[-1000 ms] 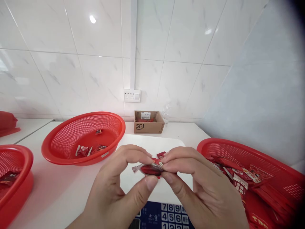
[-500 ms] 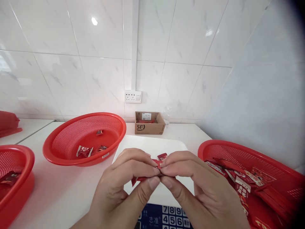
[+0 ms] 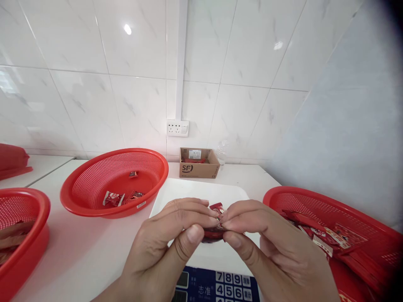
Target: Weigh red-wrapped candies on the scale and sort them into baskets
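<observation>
Red perforated basket (image 3: pixel 94 197), dark-red candy wrapper (image 3: pixel 214 233).

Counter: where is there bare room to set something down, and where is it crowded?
Bare: the counter between left basket, middle basket and scale; the strip between cardboard box and right basket. Crowded: left hand and right hand pinch a red packet over the scale.

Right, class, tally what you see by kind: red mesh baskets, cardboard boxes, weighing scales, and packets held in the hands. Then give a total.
Red mesh baskets: 3
Cardboard box: 1
Weighing scale: 1
Packet pinched between left hand and right hand: 1
Total: 6
</observation>
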Action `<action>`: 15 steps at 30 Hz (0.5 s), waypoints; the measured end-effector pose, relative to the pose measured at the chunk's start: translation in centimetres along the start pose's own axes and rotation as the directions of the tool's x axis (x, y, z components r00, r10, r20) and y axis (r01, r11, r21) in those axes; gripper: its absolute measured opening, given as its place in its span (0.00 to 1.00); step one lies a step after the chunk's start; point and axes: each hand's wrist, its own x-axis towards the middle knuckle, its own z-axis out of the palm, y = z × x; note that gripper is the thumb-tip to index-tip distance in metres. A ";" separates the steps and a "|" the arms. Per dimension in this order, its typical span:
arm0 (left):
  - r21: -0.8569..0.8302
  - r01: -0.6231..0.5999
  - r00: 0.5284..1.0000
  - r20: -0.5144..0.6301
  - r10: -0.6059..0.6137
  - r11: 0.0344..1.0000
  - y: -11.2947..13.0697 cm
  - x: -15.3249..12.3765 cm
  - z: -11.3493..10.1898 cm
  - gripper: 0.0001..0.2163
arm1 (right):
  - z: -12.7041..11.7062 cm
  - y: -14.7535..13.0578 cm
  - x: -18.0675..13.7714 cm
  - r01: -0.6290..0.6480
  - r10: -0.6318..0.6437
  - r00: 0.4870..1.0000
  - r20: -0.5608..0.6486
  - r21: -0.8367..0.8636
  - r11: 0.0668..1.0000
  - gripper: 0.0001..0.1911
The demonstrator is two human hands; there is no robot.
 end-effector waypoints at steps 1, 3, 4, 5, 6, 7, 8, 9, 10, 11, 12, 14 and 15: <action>-0.004 0.007 1.000 0.003 -0.007 1.000 -0.1 -0.1 0.0 0.12 | 0.0 0.0 0.0 0.004 -0.005 1.000 -0.017 -0.012 1.000 0.05; -0.003 0.026 1.000 -0.003 -0.026 1.000 -0.3 -0.2 -0.2 0.14 | 0.0 0.0 0.0 0.027 -0.030 0.999 -0.037 -0.057 0.998 0.06; 0.010 0.042 0.999 -0.022 -0.042 0.999 -0.5 -0.3 -0.3 0.14 | 0.0 -0.1 0.0 0.040 -0.044 0.998 -0.045 -0.087 0.995 0.06; 0.033 0.061 0.997 -0.055 -0.059 0.998 -0.7 -0.3 -0.4 0.15 | 0.1 -0.1 0.0 0.048 -0.055 0.997 -0.061 -0.118 0.992 0.07; 0.061 0.078 0.992 -0.099 -0.072 0.995 -0.9 -0.4 -0.6 0.15 | 0.1 -0.2 -0.1 0.050 -0.063 0.994 -0.087 -0.146 0.988 0.07; 0.089 0.088 0.986 -0.151 -0.074 0.992 -1.0 -0.3 -0.7 0.15 | 0.2 -0.2 -0.1 0.051 -0.072 0.990 -0.122 -0.171 0.984 0.08; 0.112 0.093 0.978 -0.198 -0.069 0.989 -1.1 -0.3 -0.8 0.15 | 0.3 -0.2 -0.2 0.049 -0.081 0.983 -0.162 -0.191 0.980 0.08; 0.121 0.096 0.971 -0.228 -0.066 0.988 -1.1 -0.3 -0.9 0.15 | 0.5 -0.2 -0.2 0.049 -0.093 0.975 -0.204 -0.209 0.977 0.09; 0.111 0.104 0.968 -0.237 -0.076 0.988 -1.1 -0.2 -1.0 0.15 | 0.6 -0.2 -0.3 0.054 -0.108 0.967 -0.230 -0.226 0.973 0.09; 0.081 0.125 0.970 -0.220 -0.105 0.989 -1.0 -0.2 -1.0 0.16 | 0.7 -0.2 -0.3 0.068 -0.128 0.963 -0.238 -0.244 0.967 0.10; 0.034 0.163 0.971 -0.180 -0.154 0.986 -1.0 -0.1 -0.9 0.16 | 0.7 -0.1 -0.4 0.086 -0.147 0.963 -0.226 -0.258 0.962 0.11; -0.091 0.245 0.966 -0.065 -0.251 0.965 -0.8 -0.1 -0.8 0.17 | 0.7 0.0 -0.5 0.126 -0.176 0.969 -0.173 -0.269 0.955 0.11; -0.154 0.268 0.962 -0.018 -0.274 0.951 -0.7 -0.1 -0.6 0.17 | 0.7 0.0 -0.5 0.144 -0.185 0.973 -0.135 -0.265 0.953 0.11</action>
